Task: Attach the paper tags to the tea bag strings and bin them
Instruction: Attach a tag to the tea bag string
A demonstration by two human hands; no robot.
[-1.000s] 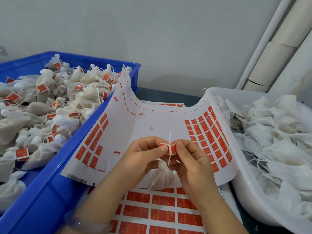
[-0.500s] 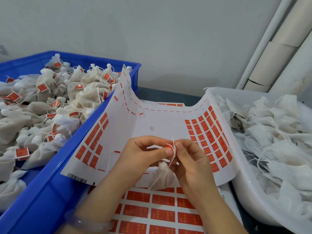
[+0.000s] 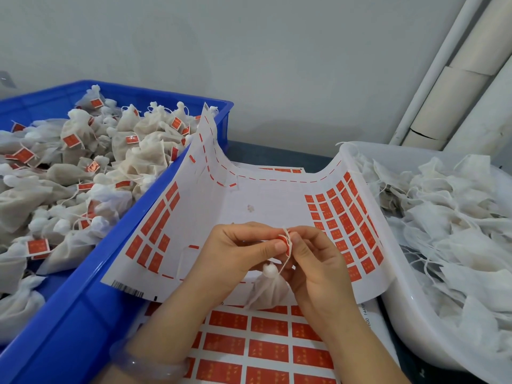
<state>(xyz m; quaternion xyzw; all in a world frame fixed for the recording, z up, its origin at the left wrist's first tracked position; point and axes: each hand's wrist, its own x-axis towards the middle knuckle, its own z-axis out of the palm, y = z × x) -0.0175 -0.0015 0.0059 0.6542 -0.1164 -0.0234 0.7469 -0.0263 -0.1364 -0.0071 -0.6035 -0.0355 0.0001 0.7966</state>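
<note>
My left hand (image 3: 235,253) and my right hand (image 3: 318,261) meet at centre and pinch one small red paper tag (image 3: 286,242), folded nearly edge-on around a white string. From that string a small white tea bag (image 3: 267,289) hangs below my fingers. Under my hands lies a curled white sticker sheet (image 3: 263,195) with red tags left on its two sides. A blue bin (image 3: 83,300) on the left holds several tagged tea bags (image 3: 83,167). A white tub (image 3: 410,322) on the right holds several untagged tea bags (image 3: 448,223).
A second, flat sheet of red tags (image 3: 266,345) lies below the curled one, near my wrists. A pale bracelet (image 3: 149,364) is on my left wrist. White pipes (image 3: 443,73) run up the wall at the back right.
The red tag, held flat and facing me a second ago, is now folded over the string between my fingertips. Both hands have stayed in place.
</note>
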